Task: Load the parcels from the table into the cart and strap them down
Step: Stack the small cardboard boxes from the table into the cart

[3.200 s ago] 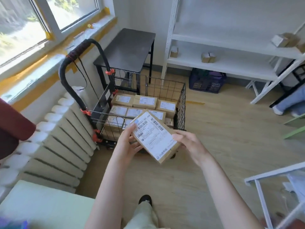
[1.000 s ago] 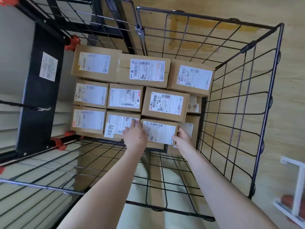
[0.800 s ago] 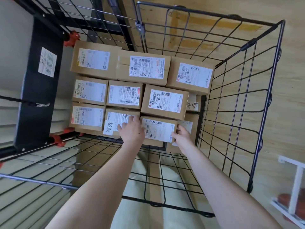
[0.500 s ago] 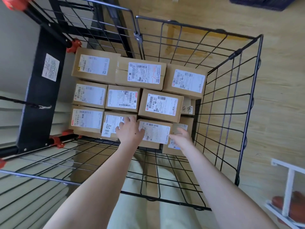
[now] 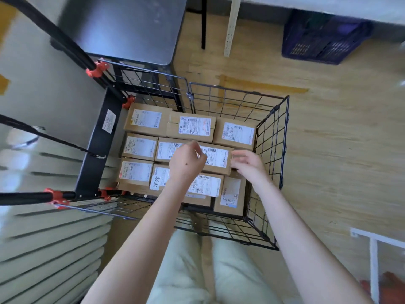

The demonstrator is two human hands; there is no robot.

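A black wire cart point(image 5: 271, 137) stands on the floor below me, packed with several brown cardboard parcels with white labels. The parcel just set down point(image 5: 208, 187) lies in the near row, right of centre. My left hand point(image 5: 186, 163) hovers above the middle parcels with fingers loosely curled and holds nothing. My right hand point(image 5: 247, 163) hangs beside it near the cart's right wall, fingers relaxed and empty. A black strap point(image 5: 50, 137) runs from the left edge to the cart's black back panel point(image 5: 98, 148).
A dark side table point(image 5: 122, 27) stands just beyond the cart. A white radiator point(image 5: 43, 238) lines the left wall. A blue crate point(image 5: 322, 38) sits under a white shelf at top right. Wooden floor lies to the right, with a white frame point(image 5: 372, 260) at the lower right.
Both hands have let go of the near-row parcel and lifted off it. The view has pulled back and up, showing the table and crate.
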